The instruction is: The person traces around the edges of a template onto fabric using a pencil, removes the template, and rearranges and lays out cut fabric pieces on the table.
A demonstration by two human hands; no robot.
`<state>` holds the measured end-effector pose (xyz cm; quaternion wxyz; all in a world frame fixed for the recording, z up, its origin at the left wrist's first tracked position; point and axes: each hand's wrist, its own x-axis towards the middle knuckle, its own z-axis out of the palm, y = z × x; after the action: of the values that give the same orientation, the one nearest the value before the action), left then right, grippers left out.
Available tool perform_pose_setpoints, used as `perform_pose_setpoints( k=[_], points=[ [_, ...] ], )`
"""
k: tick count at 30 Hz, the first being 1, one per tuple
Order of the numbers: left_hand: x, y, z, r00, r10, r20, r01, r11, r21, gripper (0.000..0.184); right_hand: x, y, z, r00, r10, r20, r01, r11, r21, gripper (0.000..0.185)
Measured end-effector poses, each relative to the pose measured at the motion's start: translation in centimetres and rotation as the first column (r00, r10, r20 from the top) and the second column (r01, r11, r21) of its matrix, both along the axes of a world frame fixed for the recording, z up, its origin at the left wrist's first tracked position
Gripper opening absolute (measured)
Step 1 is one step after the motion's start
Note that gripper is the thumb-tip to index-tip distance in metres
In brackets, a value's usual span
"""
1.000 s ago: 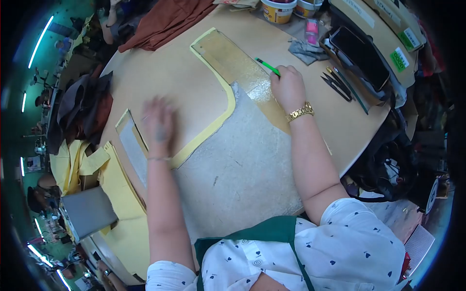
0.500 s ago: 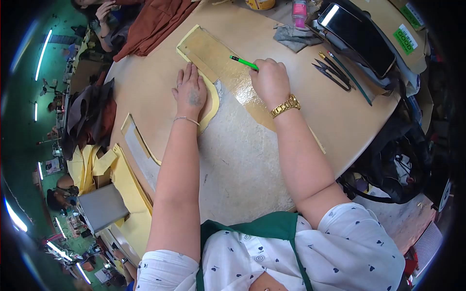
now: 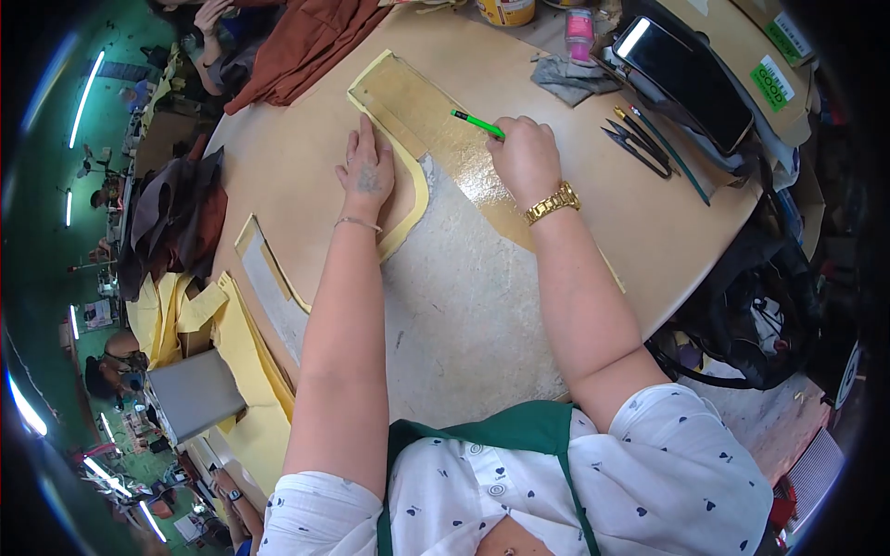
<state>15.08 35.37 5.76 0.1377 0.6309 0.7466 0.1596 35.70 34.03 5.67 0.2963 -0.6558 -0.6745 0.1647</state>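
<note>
My left hand (image 3: 369,176) rests beside the yellow-edged border of a flat pattern piece (image 3: 413,208), fingers stretched forward and the thumb side toward the border. In my right hand (image 3: 526,165) is a bright green pencil (image 3: 480,124), its dark end pointing up and left; the fist hides its other end. Beneath that hand the piece has a glossy tan surface (image 3: 487,190). Nearer my body, a worn grey surface (image 3: 454,306) lies between my forearms. A tan strip (image 3: 399,102) runs along the far end of the piece.
Thread snips (image 3: 640,148), pencils and a phone (image 3: 686,83) lie at the right, near a grey cloth (image 3: 570,82) and a pink bottle (image 3: 579,35). Rust-coloured fabric (image 3: 301,51) is at the far left, near another person's hand (image 3: 211,17). Yellow sheets (image 3: 250,343) sit at the left edge.
My left fingers have shifted, with the index finger now reaching further ahead of the others. The right hand keeps the pencil in a similar place. The whole view has moved slightly.
</note>
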Motion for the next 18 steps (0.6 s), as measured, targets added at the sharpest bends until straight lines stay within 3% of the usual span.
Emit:
perform_pose_setpoints(
  k=[1, 3, 5, 6, 7, 9, 12, 16, 18],
  points=[
    [0.0, -0.3, 0.3, 1.0, 0.003, 0.03, -0.004, 1.0, 0.012, 0.052, 0.1, 0.2, 0.0, 1.0, -0.009, -0.004, 0.009, 1.0, -0.009, 0.01],
    [-0.5, -2.1, -0.4, 0.966, -0.247, 0.072, 0.208, 0.916, 0.343, 0.043, 0.5, 0.4, 0.1, 0.999, 0.039, -0.023, -0.04, 0.999, -0.019, 0.011],
    [2.3, -7.2, 2.4, 0.932, -0.353, 0.08, 0.295, 0.869, 0.398, 0.034, 0.6, 0.6, -0.1, 0.997, 0.039, -0.06, -0.04, 0.999, -0.011, 0.012],
    [3.3, -9.6, 2.9, 0.884, -0.461, 0.074, 0.397, 0.825, 0.401, 0.033, 0.6, 0.7, -0.4, 0.996, 0.023, -0.085, -0.023, 1.0, 0.005, 0.013],
    [4.2, -11.9, 2.9, 0.885, -0.455, 0.099, 0.418, 0.871, 0.258, 0.034, 0.4, 0.7, -0.6, 0.994, 0.016, -0.106, -0.014, 1.0, 0.022, 0.015],
    [5.4, -14.0, 2.4, 0.858, -0.494, 0.142, 0.469, 0.865, 0.176, 0.036, 0.3, 0.6, -0.5, 0.99, 0.03, -0.136, -0.034, 0.999, -0.024, 0.014],
    [6.3, -14.9, 2.4, 0.904, -0.427, 0.001, 0.427, 0.902, 0.063, 0.04, 0.5, 0.5, 0.0, 0.982, 0.044, -0.182, -0.045, 0.999, -0.002, 0.015],
    [5.2, -15.4, 1.8, 0.901, -0.424, 0.088, 0.41, 0.9, 0.145, 0.045, 0.2, 0.1, 0.0, 0.963, 0.059, -0.262, -0.064, 0.998, -0.012, 0.017],
    [4.5, -15.4, 1.3, 0.91, -0.399, 0.115, 0.371, 0.905, 0.208, 0.046, -1.8, -1.2, 1.6, 0.781, 0.092, -0.618, -0.15, 0.988, -0.042, 0.017]
  ],
)
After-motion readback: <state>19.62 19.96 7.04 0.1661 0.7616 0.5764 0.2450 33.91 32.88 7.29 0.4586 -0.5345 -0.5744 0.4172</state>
